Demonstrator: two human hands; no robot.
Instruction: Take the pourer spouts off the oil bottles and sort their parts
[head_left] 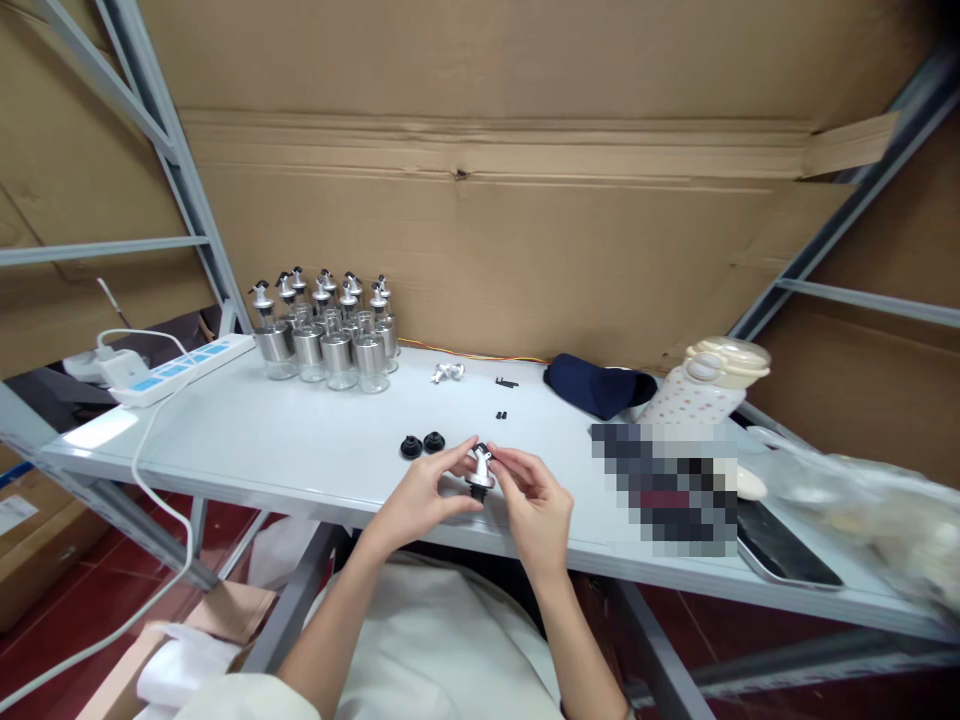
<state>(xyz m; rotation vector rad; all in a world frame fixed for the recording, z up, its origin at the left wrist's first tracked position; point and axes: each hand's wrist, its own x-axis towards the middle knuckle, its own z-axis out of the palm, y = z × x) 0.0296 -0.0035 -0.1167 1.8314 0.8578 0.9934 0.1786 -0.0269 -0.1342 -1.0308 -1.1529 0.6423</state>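
Silver pourer spout (480,472) with a black stopper base is held upright between both hands, close to the near edge of the table (300,445). Its lower end is pinched by the left hand (424,497), with the thumb at the base and a finger at the top; its top is gripped narrowly by the fingertips of the right hand (541,510). How firmly it is pressed cannot be told.

With so smooth and small a piece, a slip could be caused by uneven pressure, and a drop over the edge would be made likelier by the nearness of that edge. The black cap at the top could be bent if it is pushed askew.

Just beyond the left hand, two black stoppers (422,444) are laid, where they could be knocked by a forearm. Farther back, small black parts (501,415) could easily be brushed astray, and loose silver spouts (448,372) are seen. Glass-and-steel bottles (340,358) are crowded at the back left, so one could be toppled against another. The right side is taken up by a navy cap (598,385), a dotted tumbler (697,398) and a phone (787,545).
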